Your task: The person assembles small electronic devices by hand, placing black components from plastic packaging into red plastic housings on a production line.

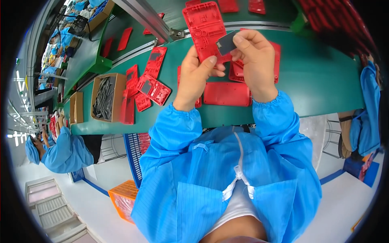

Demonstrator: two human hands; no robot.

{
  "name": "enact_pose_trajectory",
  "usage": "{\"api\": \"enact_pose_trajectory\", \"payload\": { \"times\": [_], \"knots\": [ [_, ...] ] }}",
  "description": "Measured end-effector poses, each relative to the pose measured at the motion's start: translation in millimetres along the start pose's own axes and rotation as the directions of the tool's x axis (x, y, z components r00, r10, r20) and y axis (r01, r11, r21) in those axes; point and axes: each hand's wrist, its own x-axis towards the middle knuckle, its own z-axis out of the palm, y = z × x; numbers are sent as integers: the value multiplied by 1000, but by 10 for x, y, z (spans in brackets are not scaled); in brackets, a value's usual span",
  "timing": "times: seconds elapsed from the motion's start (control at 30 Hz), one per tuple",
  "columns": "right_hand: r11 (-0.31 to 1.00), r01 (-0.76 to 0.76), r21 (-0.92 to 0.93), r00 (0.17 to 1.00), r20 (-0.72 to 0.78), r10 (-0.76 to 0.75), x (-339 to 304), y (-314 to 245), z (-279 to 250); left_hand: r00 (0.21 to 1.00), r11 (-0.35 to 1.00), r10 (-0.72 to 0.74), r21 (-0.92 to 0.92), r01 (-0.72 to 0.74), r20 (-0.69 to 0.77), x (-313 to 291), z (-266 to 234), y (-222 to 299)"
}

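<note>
My left hand [197, 72] grips the lower end of a red plastic housing [204, 30], its ribbed inner side facing up. Between the thumb and fingers of my right hand [255, 54] is a thin dark grey rectangular screen [227, 43] with a small contact strip at one edge. The screen is tilted over the lower right part of the housing; whether they touch I cannot tell. Beneath my hands a smooth red cover [227, 94] lies on the green table [316, 81], and more red housings [276, 60] lie partly hidden behind my right hand.
Left of my hands lies a loose pile of red housings [154, 90], some with grey screens in them. A cardboard box [117, 97] of dark strip-like parts stands beside it. A conveyor [267, 16] with red parts runs beyond a metal rail. A co-worker [67, 152] sits at the left.
</note>
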Motion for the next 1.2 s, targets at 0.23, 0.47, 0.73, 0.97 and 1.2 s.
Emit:
{"api": "enact_pose_trajectory", "payload": {
  "times": [0.23, 0.47, 0.73, 0.97, 1.2],
  "knots": [
    [989, 58, -139, 991, -116, -74, -15, 200, 22, 999, 994, 48, 96, -49, 16, -29, 14, -192],
    [963, -7, -270, 998, -61, -9, 24, 285, -58, 1000, 990, 27, 140, -25, -6, -15, -90, -211],
    [881, 91, -465, 990, -54, -130, -6, 370, -57, 1000, 980, 12, 200, -11, -5, -30, -97, -203],
    [787, 245, -565, 955, 1, -297, -7, 486, -86, 995, 977, -95, 191, 94, -6, -35, -126, -165],
    [301, 534, -790, 799, 355, -486, -27, 496, -46, 1000, 990, -9, 144, 10, -10, -2, -179, -163]
  ]
}}
